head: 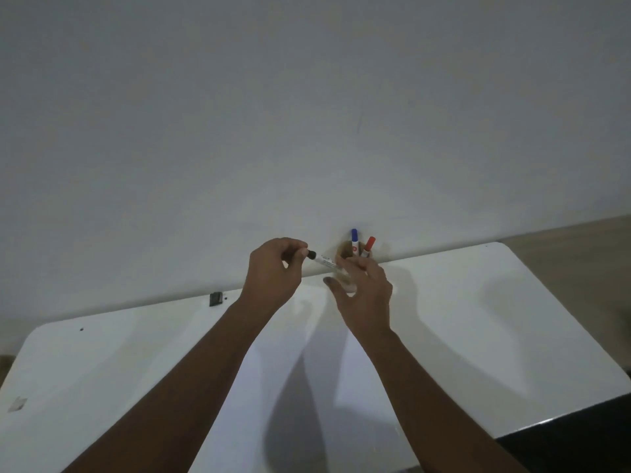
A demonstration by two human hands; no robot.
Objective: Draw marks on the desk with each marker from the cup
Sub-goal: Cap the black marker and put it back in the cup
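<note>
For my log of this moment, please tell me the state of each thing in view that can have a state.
Black marker: held between both hands, black end at left fingers.
Blue marker: capped, upright in cup.
Red marker: capped, leaning in cup.
Cup: standing, partly hidden.
Left hand: pinching the marker.
Right hand: fingers spread, on the marker.

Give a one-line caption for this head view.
Both hands hold a black-capped marker above the cup; blue and red markers remain inside.

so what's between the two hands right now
In the head view, a white marker with a black cap bridges the gap: the left hand pinches its cap end, and the barrel runs to the right hand.
</note>
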